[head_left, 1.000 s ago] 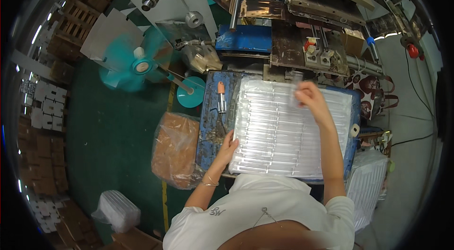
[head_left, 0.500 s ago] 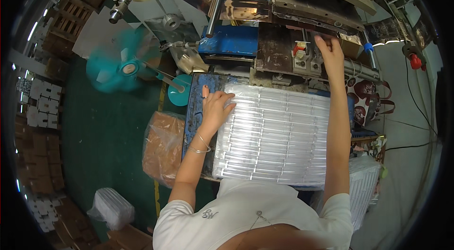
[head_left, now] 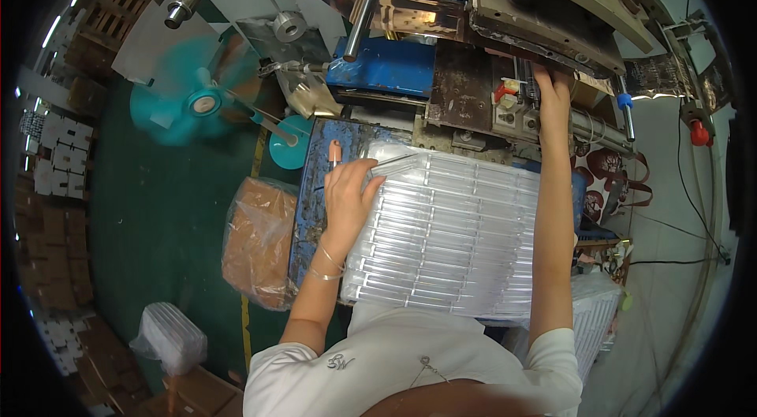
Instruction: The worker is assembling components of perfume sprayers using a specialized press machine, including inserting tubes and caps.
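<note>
A clear plastic tube [head_left: 397, 164] is pinched between the thumb and fingers of my left hand [head_left: 347, 195]. One end of it is raised at a slant over the upper left corner of a sheet-like layer of clear tubes [head_left: 449, 236], which lies in rows before me. A finger of this hand with an orange-pink cover points up, away from the tube. My right hand [head_left: 554, 106] reaches to the metal fixture [head_left: 509, 113] beneath the dark press plate [head_left: 544, 31]. Its fingertips are hidden there, so I cannot see what they touch.
A teal fan [head_left: 203, 103] spins at the left. Foil film [head_left: 418, 15] runs across the press beside a blue block [head_left: 384, 66]. A plastic-wrapped brown carton [head_left: 260, 243] stands left of the blue worktable [head_left: 309, 212]. A patterned bag [head_left: 603, 180] is at the right.
My left hand has taken hold of a clear tube and lifted one end. My right hand has gone further in under the press plate. The whole view has shifted slightly.
</note>
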Demonstrator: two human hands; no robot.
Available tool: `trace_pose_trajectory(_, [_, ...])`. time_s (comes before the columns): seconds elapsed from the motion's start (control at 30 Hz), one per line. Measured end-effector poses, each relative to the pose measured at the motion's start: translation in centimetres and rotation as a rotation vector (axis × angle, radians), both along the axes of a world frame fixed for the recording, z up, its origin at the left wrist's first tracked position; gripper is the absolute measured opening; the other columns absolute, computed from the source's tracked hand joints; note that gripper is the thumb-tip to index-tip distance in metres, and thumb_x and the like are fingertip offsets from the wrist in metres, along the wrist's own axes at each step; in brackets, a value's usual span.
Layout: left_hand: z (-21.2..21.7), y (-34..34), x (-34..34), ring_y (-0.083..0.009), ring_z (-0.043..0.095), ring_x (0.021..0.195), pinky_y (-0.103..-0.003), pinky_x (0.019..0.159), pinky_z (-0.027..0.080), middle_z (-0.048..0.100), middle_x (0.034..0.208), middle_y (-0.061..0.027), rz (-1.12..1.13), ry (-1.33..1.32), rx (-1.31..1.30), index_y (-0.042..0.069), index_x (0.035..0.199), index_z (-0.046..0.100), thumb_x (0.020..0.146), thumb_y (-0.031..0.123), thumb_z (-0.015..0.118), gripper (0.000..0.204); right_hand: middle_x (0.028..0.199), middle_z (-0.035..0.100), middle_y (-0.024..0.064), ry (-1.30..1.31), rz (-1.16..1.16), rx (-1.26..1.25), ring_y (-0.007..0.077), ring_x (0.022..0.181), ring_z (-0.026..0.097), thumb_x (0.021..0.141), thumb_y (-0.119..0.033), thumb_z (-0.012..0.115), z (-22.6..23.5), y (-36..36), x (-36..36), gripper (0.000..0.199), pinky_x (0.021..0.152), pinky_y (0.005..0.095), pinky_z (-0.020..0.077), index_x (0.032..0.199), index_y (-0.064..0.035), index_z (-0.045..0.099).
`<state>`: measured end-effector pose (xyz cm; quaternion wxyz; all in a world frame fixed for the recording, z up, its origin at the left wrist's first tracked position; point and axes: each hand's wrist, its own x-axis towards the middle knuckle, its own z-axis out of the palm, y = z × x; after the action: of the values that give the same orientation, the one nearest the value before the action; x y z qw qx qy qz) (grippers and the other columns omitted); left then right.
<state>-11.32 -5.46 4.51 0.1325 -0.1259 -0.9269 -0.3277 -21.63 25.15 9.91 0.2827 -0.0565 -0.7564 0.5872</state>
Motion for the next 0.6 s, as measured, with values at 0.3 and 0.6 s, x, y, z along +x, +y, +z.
trace_pose_trajectory(0.3, [1.6, 2.3, 5.0, -0.0188, 0.057, 0.068, -0.027, 0.062, 0.047, 0.060, 0.088, -0.0103, -0.126, -0.146, 0.376, 0.002, 0.094, 0.058, 0.071, 0.008, 0.068, 0.026, 0.109, 0.053, 0.0110, 0.021, -0.001, -0.231, 0.0182, 0.099, 0.046, 0.083, -0.025, 0.052, 0.2, -0.7, 0.3, 0.039, 0.090, 0.0264, 0.0303, 0.110, 0.0032, 0.049])
trace_pose_trajectory(0.6, [1.1, 2.7, 5.9, -0.0204, 0.058, 0.069, -0.028, 0.061, 0.047, 0.059, 0.088, -0.0103, -0.196, -0.189, 0.381, 0.002, 0.094, 0.058, 0.071, 0.007, 0.067, 0.025, 0.102, 0.056, 0.0107, -0.013, 0.002, -0.216, 0.0168, 0.093, 0.049, 0.081, -0.027, 0.055, -0.2, -0.2, 0.2, 0.038, 0.086, 0.0258, 0.0336, 0.104, 0.0028, 0.052])
